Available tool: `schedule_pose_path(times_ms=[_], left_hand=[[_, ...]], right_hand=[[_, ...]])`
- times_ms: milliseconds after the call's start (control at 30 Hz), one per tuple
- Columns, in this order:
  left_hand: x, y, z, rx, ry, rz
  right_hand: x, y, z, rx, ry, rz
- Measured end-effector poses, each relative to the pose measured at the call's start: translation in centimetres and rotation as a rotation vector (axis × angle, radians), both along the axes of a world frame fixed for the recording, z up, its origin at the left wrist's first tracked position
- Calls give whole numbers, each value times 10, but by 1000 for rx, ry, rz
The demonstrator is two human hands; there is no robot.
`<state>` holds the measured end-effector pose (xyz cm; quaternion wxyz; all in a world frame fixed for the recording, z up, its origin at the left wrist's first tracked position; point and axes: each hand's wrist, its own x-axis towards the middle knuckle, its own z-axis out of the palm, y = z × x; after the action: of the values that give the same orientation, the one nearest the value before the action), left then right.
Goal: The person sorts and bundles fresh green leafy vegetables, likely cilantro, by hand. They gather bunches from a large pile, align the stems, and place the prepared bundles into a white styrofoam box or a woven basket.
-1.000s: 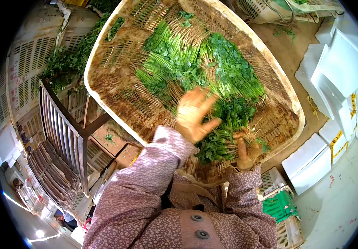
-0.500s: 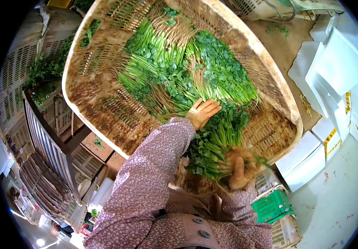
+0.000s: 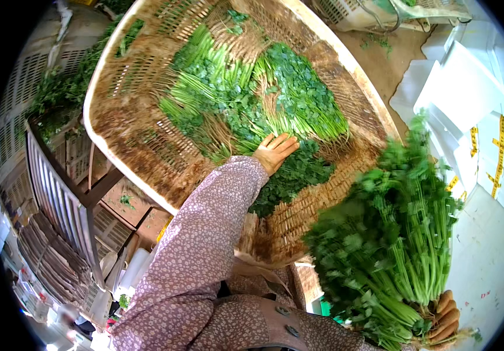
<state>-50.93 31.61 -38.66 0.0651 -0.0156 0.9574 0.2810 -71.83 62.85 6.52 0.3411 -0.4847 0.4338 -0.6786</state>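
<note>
My right hand (image 3: 446, 317) grips the root end of a large bunch of coriander (image 3: 404, 245) at the lower right. The bunch is outside the crate, its leaves fanning up and to the left; its roots are mostly hidden by my fingers. My left hand (image 3: 275, 152) lies palm down with fingers stretched, resting on the leaves of more coriander (image 3: 304, 175) inside the big slatted plastic crate (image 3: 109, 149). Several bunches with long brown roots (image 3: 237, 44) and green stems (image 3: 205, 96) are heaped towards the crate's far side.
White foam boxes and lids (image 3: 462, 88), some with yellow tape, stand to the right beside a pale surface (image 3: 486, 263). At left are a ridged metal panel (image 3: 59, 199), a stack of flat brown sheets (image 3: 59, 257) and more slatted crates with greens (image 3: 59, 99).
My right hand has lifted the coriander bunch out of the crate's near right corner and carried it right, over the rim. My left hand stays on the heap, shifted slightly left in view.
</note>
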Motion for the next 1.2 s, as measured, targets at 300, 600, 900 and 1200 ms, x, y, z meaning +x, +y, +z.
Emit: schedule_pose_path(times_ms=[300,600,900,1200], left_hand=[[-8,-128,267,649,320,476],[82,-150,393,795,178,-47],[392,-275,464,965,194,739],[630,-295,397,1186,589,1835]], right_hand=[[80,-161,-4,240,182,-331],[171,-338,-22,-15,-303,927],[406,-577,11,285,-826,961],[484,-703,-120,1031,-137,575]])
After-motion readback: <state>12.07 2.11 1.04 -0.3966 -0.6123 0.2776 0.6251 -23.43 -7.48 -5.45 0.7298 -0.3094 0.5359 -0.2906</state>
